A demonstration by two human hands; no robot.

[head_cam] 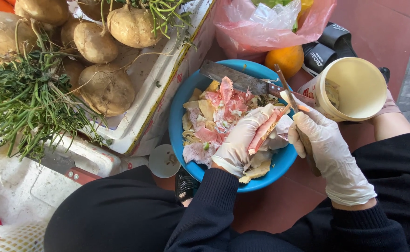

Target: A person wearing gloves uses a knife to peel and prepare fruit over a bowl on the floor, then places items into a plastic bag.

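A reddish-brown tiled floor [279, 205] is serving as the work surface, seen from above, with the person's black sleeves and lap filling the near edge. In the middle a round blue plastic bowl [179, 112] is sitting on the floor, holding pink and pale yellow peelings, and a broad steel cleaver [235, 79] is lying across its far rim. The left hand [242, 140], in a thin white glove, is hovering over the bowl with its fingers curled around a long pink strip of peeled root [263, 131]. Just to the right, the gloved right hand [328, 149] is gripping the brown wooden handle of a slim knife [291, 100], whose blade is meeting the far end of the strip. On the right a cream plastic tub [354, 88] is standing just beside the bowl, with an orange fruit [284, 59] and a pink plastic bag [270, 23] beyond it. To the far left a white foam box [158, 79] is carrying tan round tubers [107, 88] with green stems.
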